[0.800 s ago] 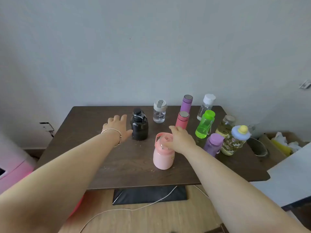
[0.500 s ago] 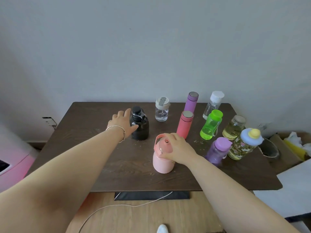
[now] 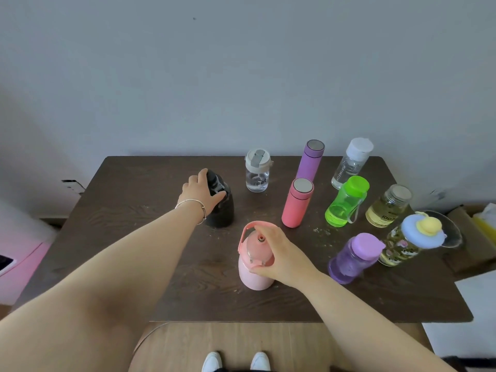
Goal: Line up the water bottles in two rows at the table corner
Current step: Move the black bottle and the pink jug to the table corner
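Several bottles stand on a dark wooden table. My left hand wraps the top of a black bottle left of centre. My right hand grips the neck of a pale pink bottle with a looped handle, near the front. Toward the far right corner stand a small clear bottle, a purple flask, a coral flask, a white-capped clear bottle, a green bottle, a yellowish jar, a purple bottle and a patterned bottle with a blue lid.
The wall runs along the table's far edge. A glass bowl sits at the right edge, beside a cardboard box. A pink object stands on the left. My white shoes and a cable show on the wooden floor below the front edge.
My left hand has gone from beside the black bottle to around its top. My right hand has settled lower over the pink bottle's neck. The view has moved closer.
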`<move>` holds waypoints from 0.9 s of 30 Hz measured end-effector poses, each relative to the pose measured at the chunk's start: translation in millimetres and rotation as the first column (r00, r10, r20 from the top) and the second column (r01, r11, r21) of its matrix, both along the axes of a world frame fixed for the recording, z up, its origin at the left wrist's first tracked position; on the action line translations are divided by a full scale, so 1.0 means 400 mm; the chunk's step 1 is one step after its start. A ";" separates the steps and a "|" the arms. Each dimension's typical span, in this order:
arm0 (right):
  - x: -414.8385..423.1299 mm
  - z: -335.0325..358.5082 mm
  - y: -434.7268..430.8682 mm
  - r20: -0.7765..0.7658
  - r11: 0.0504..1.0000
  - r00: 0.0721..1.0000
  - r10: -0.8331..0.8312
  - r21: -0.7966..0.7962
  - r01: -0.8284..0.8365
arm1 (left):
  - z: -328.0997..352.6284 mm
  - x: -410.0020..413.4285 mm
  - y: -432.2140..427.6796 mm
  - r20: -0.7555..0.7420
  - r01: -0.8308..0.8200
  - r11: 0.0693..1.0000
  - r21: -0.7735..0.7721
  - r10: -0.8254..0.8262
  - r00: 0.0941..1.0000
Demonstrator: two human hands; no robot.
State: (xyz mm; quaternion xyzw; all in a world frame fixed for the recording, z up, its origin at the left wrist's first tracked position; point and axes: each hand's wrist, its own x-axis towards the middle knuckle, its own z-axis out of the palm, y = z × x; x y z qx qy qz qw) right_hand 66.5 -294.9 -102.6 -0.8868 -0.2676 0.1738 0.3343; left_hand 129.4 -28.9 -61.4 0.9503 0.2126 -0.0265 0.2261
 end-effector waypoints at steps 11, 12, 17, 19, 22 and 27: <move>0.040 -0.017 0.033 -0.014 0.993 0.994 -0.112 0.039 0.112 | -0.051 0.034 0.027 0.182 0.014 0.982 -0.186 0.020 0.983; 0.047 -0.015 0.035 -0.029 0.992 0.992 -0.126 0.028 0.127 | -0.052 0.033 0.029 0.186 0.015 0.983 -0.185 0.020 0.982; 0.085 -0.002 0.051 -0.063 0.985 0.984 -0.169 0.005 0.170 | -0.052 0.007 0.043 0.210 -0.007 0.978 -0.207 0.052 0.976; 0.096 0.004 0.060 -0.061 0.984 0.982 -0.177 0.015 0.178 | -0.049 -0.011 0.058 0.218 -0.031 0.980 -0.196 0.074 0.973; 0.116 0.018 0.083 -0.064 0.981 0.980 -0.190 0.035 0.193 | -0.040 -0.041 0.093 0.225 -0.068 0.983 -0.170 0.105 0.969; 0.153 0.040 0.157 -0.066 0.979 0.978 -0.199 0.039 0.202 | -0.013 -0.082 0.190 0.228 -0.116 0.984 -0.132 0.145 0.963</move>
